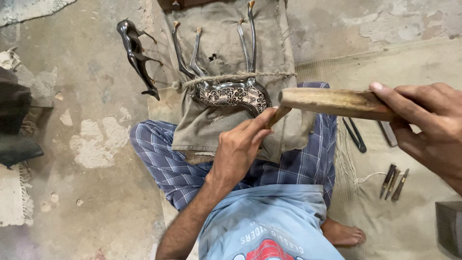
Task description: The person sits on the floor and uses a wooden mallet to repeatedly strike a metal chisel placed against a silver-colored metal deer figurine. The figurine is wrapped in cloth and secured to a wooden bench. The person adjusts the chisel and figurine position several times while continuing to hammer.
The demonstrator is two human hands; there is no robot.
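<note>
A dark metal animal figure (231, 91) with engraved body and legs pointing away lies on a khaki cloth (226, 38), tied down by a rope (240, 76). My left hand (238, 147) pinches a small chisel (277, 115) with its tip against the figure's engraved flank. My right hand (426, 127) grips a wooden mallet (334, 102) held level, its end just above the chisel's head.
A second, plain dark metal figure (137, 55) lies on the concrete floor at upper left. On the mat at right lie several small chisels (393, 183), dark tongs (355, 135) and a dark block (450, 226). My checked-trousered legs and bare foot (344, 233) sit below.
</note>
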